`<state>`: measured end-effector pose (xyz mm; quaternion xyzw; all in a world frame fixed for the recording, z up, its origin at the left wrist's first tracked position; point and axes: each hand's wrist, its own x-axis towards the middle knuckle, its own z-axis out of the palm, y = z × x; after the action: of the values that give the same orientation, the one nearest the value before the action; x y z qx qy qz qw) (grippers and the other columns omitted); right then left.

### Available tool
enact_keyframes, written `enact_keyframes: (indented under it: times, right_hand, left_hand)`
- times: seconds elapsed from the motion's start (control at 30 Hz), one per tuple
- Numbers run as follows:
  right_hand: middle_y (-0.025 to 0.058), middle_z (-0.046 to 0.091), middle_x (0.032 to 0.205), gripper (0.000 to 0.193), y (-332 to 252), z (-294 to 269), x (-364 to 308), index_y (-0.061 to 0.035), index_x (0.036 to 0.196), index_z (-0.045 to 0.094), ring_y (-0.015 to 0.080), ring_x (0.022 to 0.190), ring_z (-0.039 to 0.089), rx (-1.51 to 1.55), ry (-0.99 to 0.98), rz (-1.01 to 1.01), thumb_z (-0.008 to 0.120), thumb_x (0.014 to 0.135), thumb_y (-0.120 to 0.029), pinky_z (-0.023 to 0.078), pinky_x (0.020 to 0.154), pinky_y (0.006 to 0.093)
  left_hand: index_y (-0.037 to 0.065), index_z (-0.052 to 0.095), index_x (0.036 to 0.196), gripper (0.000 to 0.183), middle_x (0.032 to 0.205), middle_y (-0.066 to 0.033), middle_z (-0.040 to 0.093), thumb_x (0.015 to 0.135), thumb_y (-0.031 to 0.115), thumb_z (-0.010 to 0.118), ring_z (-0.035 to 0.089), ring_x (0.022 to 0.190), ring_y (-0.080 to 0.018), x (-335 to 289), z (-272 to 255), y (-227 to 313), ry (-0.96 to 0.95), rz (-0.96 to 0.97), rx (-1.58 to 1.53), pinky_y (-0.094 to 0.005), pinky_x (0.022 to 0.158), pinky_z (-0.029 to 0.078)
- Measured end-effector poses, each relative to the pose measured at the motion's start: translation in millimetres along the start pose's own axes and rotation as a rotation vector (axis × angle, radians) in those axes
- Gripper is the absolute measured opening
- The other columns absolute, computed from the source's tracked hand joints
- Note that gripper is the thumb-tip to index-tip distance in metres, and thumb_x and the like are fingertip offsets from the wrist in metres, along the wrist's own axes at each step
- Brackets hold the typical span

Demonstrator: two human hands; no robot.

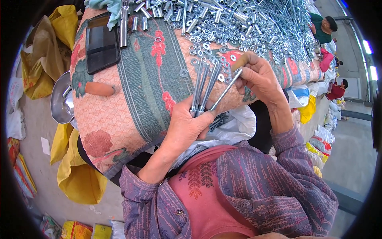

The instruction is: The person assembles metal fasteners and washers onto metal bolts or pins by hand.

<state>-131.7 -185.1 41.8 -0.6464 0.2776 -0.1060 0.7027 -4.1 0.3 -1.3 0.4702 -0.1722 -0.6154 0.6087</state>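
Metal rods (206, 85) in the left hand (188, 123), closed around their near ends.
At least four (overlapping) point forward; one more rod (227, 90) slants right, far end pinched by the right hand (258, 77).

at least five held rods (209, 87), many washers (227, 41), one tablet (102, 44), one bowl (58, 99)

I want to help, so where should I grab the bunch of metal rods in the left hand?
Probably round the middle of the metal rods, coming from the far side: the left hand covers their lower ends, while the bare shafts stick out beyond it, fanning slightly apart. Squeezing there should gather them together.
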Motion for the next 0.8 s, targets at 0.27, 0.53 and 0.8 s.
enact_keyframes:
  times: [0.27, 0.53, 0.8]
  right_hand:
    - [0.0082, 0.059, 0.080, 0.013, 5, 1, -9, 0.0010, 0.094, 0.054, 0.0142, 0.065, 0.061, 0.231, 0.104, -0.102, 0.060, 0.085, -0.005, 0.052, 0.056, 0.0267]
    - [0.0121, 0.058, 0.092, 0.011, 12, 19, -14, 0.0009, 0.095, 0.053, 0.0168, 0.078, 0.060, -0.156, 0.219, -0.400, 0.056, 0.084, 0.002, 0.054, 0.066, 0.0299]
    - [0.0139, 0.057, 0.095, 0.010, 21, 51, -19, 0.0002, 0.096, 0.051, 0.0189, 0.080, 0.060, 0.259, 0.409, -0.464, 0.053, 0.087, 0.003, 0.054, 0.070, 0.0361]
  left_hand:
    - [0.004, 0.055, 0.083, 0.011, 0.050, 0.0018, 0.048, 0.076, 0.005, 0.063, 0.043, 0.036, -0.0049, 1, 0, -3, -0.023, -0.003, 0.011, -0.0200, 0.032, 0.027]
    - [0.001, 0.056, 0.085, 0.012, 0.058, -0.0040, 0.053, 0.076, 0.001, 0.062, 0.045, 0.037, -0.0079, -1, 0, 0, -0.048, -0.101, -0.203, -0.0209, 0.031, 0.025]
    - [-0.001, 0.055, 0.091, 0.016, 0.063, -0.0084, 0.056, 0.076, -0.001, 0.062, 0.046, 0.038, -0.0110, -2, 0, -10, -0.145, -0.154, -0.415, -0.0218, 0.031, 0.025]
